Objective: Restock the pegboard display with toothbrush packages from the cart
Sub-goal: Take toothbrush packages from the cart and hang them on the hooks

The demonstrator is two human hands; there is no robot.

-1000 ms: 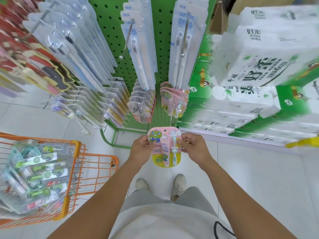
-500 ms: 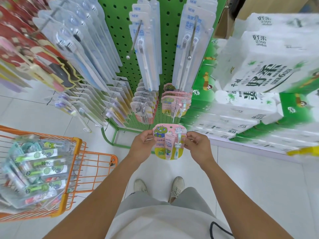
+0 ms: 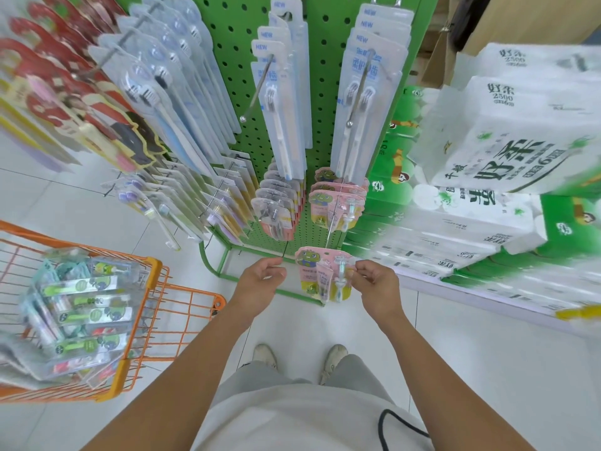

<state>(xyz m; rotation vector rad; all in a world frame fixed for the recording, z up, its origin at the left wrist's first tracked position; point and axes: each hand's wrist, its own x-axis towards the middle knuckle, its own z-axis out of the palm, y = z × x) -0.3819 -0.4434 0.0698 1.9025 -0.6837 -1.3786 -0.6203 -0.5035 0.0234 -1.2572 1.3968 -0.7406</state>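
A pink children's toothbrush package (image 3: 320, 275) with a green cartoon figure hangs at the tip of a low metal peg (image 3: 332, 226) on the green pegboard (image 3: 240, 43). My right hand (image 3: 374, 281) pinches its right edge. My left hand (image 3: 260, 281) is just left of the package, fingers loosely curled, holding nothing. More of the same pink packages (image 3: 336, 203) hang further back on that peg. The orange wire cart (image 3: 143, 320) at lower left holds several toothbrush packages (image 3: 78, 314).
Rows of clear and blue toothbrush packs (image 3: 283, 102) fill the upper pegs, with red packs (image 3: 65, 86) at far left. Stacked tissue packs (image 3: 507, 141) crowd the right side. White tiled floor (image 3: 487, 353) and my shoes (image 3: 333, 359) are below.
The pink package has risen and moved toward the pegboard, reaching the peg's tip. My left hand has let go of it; the right hand still pinches it.
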